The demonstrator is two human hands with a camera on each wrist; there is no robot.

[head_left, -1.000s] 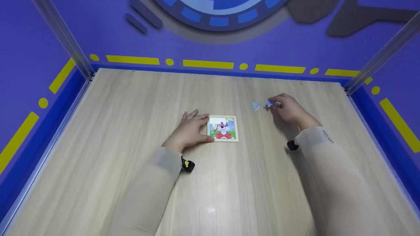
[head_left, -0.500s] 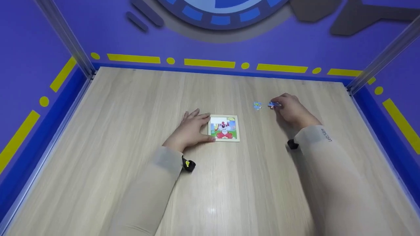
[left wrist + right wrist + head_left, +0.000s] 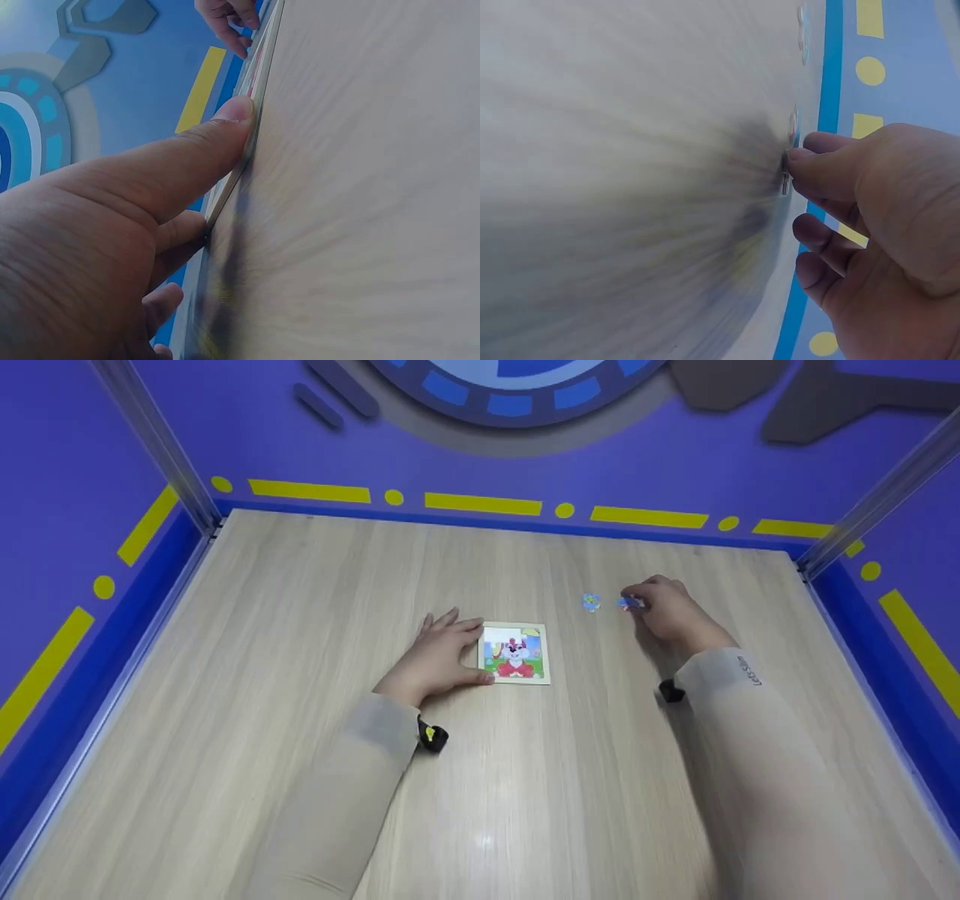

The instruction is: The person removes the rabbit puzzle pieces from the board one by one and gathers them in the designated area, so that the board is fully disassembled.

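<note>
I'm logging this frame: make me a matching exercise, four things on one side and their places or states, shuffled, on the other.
Things
1. Left hand
2. Right hand
3. Framed puzzle
4. Loose piece

Places or states
A. Shows a white patch at its upper left
B. Lies on the table, touched by neither hand
C. Touches the left side of the frame, fingers spread
D. Pinches a small piece at the fingertips

Pairs: 1-C, 2-D, 3-A, 4-B
</note>
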